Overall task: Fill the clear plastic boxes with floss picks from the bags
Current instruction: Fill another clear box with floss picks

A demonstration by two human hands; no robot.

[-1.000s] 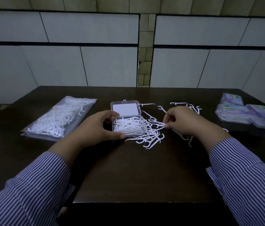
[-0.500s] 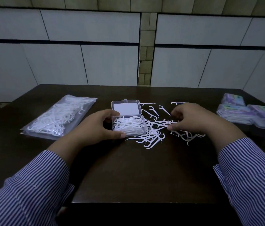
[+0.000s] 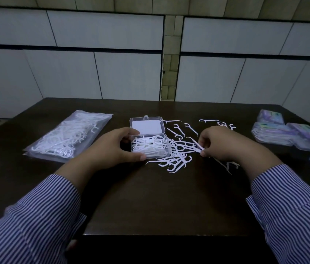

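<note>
- My left hand [image 3: 116,147] grasps the clear plastic box [image 3: 149,147]: the thumb lies along its near edge, and the curled fingers reach round its far left corner.
- The box sits at the table's centre with its lid [image 3: 147,125] thrown back on the far side; a loose tangle of white floss picks fills the tray.
- My right hand [image 3: 224,143] is curled, thumb and forefinger pinching a small bunch of floss picks [image 3: 196,146] by one end, just right of the box.
- Loose floss picks [image 3: 175,161] lie scattered on the table to the right of the box, some partly under my right hand, a few farther off toward the far edge.
- A clear bag of floss picks [image 3: 68,137] lies flat at the left, well apart from the box.
- Filled, closed boxes [image 3: 283,134] with purple-tinted labels are grouped at the far right edge.
- The table [image 3: 159,202] is dark brown wood; its near edge shows between my striped sleeves [image 3: 36,223].
- Beyond the table stands a wall [image 3: 74,73] of pale panels, split by a column of small tan tiles. The light is dim.
</note>
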